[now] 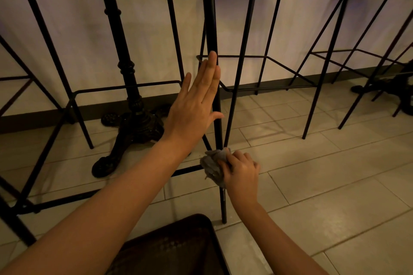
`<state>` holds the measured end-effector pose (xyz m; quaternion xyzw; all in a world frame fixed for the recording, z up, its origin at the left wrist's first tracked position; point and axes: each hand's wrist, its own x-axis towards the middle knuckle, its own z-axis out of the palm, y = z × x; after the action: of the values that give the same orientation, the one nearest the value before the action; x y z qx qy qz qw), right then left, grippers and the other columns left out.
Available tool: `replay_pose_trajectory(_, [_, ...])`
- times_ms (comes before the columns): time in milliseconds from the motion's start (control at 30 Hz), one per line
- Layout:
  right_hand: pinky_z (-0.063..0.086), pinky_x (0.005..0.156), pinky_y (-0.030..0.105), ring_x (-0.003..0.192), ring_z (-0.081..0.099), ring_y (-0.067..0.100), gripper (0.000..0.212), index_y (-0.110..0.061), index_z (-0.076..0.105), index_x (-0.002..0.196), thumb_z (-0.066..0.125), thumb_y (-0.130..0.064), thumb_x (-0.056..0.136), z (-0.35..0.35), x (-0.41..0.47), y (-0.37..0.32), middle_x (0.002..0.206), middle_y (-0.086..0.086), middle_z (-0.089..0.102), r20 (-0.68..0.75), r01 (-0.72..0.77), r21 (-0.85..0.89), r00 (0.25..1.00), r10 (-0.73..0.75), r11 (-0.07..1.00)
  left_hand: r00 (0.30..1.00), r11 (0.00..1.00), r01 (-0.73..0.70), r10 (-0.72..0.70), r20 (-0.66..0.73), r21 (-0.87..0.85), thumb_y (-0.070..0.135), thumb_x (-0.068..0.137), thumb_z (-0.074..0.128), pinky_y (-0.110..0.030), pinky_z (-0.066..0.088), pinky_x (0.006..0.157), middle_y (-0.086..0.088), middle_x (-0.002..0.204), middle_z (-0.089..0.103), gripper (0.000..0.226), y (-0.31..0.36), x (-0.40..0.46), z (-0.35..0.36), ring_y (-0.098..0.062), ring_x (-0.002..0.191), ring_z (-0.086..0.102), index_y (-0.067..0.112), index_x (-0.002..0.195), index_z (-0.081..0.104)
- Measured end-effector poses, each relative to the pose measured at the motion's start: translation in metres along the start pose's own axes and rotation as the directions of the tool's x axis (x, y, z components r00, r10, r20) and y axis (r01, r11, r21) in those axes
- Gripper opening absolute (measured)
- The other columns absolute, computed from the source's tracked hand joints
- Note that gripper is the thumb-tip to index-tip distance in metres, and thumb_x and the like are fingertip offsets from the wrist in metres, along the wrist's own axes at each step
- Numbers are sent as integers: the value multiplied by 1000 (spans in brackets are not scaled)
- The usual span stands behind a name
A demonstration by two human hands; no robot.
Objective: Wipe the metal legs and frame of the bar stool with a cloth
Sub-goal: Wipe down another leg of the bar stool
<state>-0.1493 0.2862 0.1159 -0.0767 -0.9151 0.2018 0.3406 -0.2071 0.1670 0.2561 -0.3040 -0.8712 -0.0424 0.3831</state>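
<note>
Left hand [196, 105] flat, fingers straight and together, thumb spread; fingertips against front black stool leg [212, 29], gripping nothing. Right hand [242, 171] curled tight around bunched grey cloth [212, 166], cloth pressed on same leg low down, near footrest bar [185, 171]. Leg foot on tiled floor [335, 185].
</note>
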Motion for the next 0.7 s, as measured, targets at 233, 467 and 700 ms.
replay_pose_trajectory(233, [27,66,27,73,54,16,28,-16,72,91,52,-32,80,-11,7,-2,76,-5,65,-32,71,38,997,-70,997,1000,999,-6,5,23,41,49,73,65,-42,17,114,-11,151,-7,106,3,-10,9,-26,141,4,3,142,-1])
replay_pose_trajectory(467, [23,66,25,68,54,14,34,-19,71,95,46,-34,78,2,-8,8,75,-7,65,41,45,-16,998,-45,999,1000,1000,7,-7,24,-15,45,72,63,-42,12,113,-6,151,-12,104,5,-12,12,-25,141,1,4,143,-2])
replay_pose_trajectory(700, [28,58,28,65,54,16,38,-22,71,93,38,-33,78,9,-18,23,76,-8,64,102,67,-89,993,-57,994,1000,1000,13,-13,27,-6,47,72,62,-42,12,113,-4,150,-12,103,6,-12,13,-25,140,0,4,142,-2])
